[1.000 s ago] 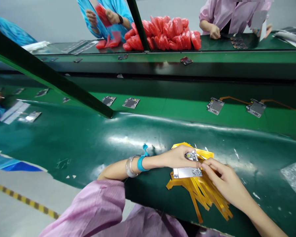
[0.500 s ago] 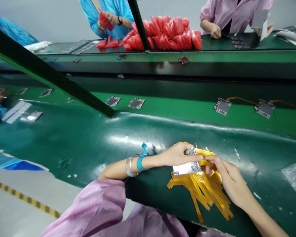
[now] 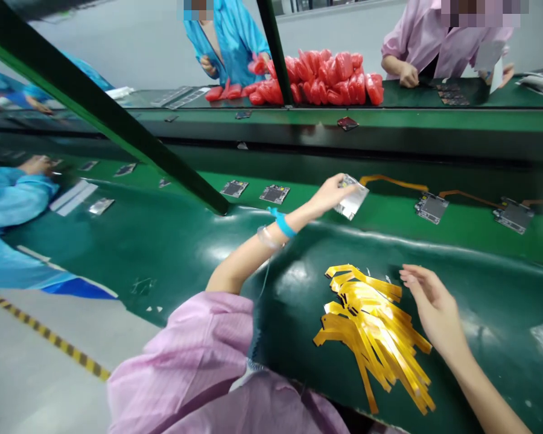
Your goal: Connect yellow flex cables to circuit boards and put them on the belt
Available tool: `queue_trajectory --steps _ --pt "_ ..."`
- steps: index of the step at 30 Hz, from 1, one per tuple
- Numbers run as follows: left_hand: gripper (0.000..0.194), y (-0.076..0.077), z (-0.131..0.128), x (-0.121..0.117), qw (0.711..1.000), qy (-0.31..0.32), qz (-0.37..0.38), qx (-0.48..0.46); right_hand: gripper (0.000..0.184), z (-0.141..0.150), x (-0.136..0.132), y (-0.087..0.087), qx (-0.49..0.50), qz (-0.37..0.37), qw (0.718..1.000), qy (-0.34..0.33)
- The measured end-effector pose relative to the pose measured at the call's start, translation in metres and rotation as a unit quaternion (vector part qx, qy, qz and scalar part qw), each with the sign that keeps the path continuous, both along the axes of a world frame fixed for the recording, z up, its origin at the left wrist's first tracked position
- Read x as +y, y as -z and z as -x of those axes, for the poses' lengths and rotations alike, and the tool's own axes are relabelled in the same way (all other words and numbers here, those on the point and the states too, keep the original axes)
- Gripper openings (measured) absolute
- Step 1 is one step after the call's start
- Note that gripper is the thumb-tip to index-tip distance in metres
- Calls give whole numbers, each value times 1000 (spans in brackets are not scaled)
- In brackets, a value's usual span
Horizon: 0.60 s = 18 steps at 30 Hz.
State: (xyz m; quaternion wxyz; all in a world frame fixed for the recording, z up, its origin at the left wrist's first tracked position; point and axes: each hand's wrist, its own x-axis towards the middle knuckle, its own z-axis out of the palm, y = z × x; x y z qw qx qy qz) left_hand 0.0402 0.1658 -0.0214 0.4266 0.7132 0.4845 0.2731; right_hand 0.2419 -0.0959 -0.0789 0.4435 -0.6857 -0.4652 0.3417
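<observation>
The left hand (image 3: 329,196) has moved the board (image 3: 355,204) from the yellow strips (image 3: 380,325) to the green belt (image 3: 389,211), right of upper centre, pinching its left side. The right hand (image 3: 428,295), fingers loosely parted, is beside the strips. Bare belt separates the board from its right neighbour (image 3: 432,208). The board looks silvery, squarish, an orange ribbon (image 3: 389,179) at its top.

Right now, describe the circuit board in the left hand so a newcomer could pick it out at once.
Find the green belt crossing the middle of the view. Over it, the left hand, with a turquoise band on its wrist, grips a circuit board near its upper left. Unlike the darker boards lying to either side, this one is held and shows a bright silvery face.
</observation>
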Motion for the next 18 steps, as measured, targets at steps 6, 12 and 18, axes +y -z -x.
queue_trajectory --steps 6,12,18 --pt "41 32 68 72 970 -181 -113 118 25 25 9 0 -165 -44 969 -178" --pt "29 46 161 70 952 -182 -140 201 20 61 44 -8 -202 -76 928 -305" --pt "36 43 217 66 935 -164 -151 275 11 73 86 0 -225 -73 903 -358"
